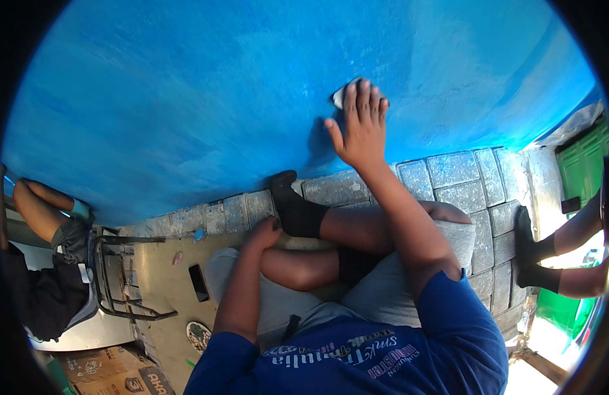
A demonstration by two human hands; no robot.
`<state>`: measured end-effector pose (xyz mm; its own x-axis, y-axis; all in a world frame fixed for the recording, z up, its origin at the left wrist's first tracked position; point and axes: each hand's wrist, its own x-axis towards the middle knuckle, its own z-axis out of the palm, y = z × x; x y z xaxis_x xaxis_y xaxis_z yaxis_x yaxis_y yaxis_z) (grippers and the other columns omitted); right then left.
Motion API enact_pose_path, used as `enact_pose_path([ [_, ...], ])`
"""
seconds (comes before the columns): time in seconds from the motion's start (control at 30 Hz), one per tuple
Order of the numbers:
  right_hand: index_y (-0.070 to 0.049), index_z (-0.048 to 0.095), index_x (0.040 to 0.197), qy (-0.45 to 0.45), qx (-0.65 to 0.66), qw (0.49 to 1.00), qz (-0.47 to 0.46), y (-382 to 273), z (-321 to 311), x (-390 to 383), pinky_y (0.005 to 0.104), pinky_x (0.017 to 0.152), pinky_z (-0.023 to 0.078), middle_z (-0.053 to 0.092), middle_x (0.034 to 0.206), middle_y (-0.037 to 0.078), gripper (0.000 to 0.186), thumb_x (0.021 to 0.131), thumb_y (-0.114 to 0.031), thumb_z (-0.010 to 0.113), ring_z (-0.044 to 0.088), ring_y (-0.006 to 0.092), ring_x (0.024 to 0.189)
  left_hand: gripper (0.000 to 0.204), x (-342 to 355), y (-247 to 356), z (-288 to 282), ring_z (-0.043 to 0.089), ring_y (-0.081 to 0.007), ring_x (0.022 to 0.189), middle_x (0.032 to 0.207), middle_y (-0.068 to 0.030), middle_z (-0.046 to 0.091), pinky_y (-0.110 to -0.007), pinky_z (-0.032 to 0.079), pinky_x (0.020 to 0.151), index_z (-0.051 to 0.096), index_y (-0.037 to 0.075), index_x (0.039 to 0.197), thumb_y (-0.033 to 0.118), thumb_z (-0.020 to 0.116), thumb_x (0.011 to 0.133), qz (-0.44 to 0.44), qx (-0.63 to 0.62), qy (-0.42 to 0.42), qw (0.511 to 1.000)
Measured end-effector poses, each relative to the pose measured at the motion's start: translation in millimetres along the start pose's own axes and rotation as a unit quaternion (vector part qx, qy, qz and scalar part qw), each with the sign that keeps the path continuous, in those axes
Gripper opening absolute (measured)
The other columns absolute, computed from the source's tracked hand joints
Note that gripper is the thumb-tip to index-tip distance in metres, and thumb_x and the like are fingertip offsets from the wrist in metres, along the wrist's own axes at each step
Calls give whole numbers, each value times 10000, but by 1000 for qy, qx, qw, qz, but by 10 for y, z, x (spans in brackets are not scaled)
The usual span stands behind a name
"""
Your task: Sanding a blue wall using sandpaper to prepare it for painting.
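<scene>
My right hand (360, 125) is pressed on a pale flat pad (339, 97) against the blue painted wall (205, 99), its fingers extended over the pad and thumb out to the side. The pad is partly hidden under the fingers. My left hand (266, 234) is low by my bare leg (298, 270), just left of my black-socked foot (291, 207), with its fingers curled; what is in them, if anything, is hidden.
Grey paving blocks (449, 171) run along the wall's foot. At left are a person's leg (44, 210), a black metal chair (130, 309), a phone (199, 283), a plate (199, 336) and cardboard (113, 372). At right are another person's socked feet (535, 250) and green objects (578, 164).
</scene>
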<state>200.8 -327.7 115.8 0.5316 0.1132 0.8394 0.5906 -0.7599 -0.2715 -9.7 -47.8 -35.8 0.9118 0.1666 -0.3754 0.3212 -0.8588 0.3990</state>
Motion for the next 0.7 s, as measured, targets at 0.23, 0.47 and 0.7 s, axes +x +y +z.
enact_pose_path([
  [0.23, 94, 313, 1395, -69, -56, 995, -44, 107, 336, -586, 582, 1111, 105, 295, 1435, 331, 810, 908, -531, 478, 218, 487, 1367, 409, 64, -7, 19, 603, -379, 1007, 1061, -215, 632, -441, 476, 856, 605, 8, 1085, 337, 616, 842, 8, 14, -28, 999],
  [0.47, 110, 175, 1436, 7, -26, 999, 40, 22, -112, 207, 590, 1116, 58, 167, 1471, 373, 873, 918, -535, 453, 129, 511, 1386, 443, -3, 27, -68, 584, -380, 1067, 1139, -213, 616, -453, 470, 907, 593, 15, 1157, 300, 640, 821, -13, 1, -49, 999],
  [0.7, 117, 194, 1430, -72, -77, 994, -33, 308, 379, -646, 605, 1109, 40, 184, 1469, 368, 866, 922, -538, 443, 100, 510, 1395, 393, 49, 160, -63, 600, -382, 1024, 1085, -210, 631, -462, 478, 875, 604, 21, 1105, 293, 637, 822, -4, 22, -47, 999],
])
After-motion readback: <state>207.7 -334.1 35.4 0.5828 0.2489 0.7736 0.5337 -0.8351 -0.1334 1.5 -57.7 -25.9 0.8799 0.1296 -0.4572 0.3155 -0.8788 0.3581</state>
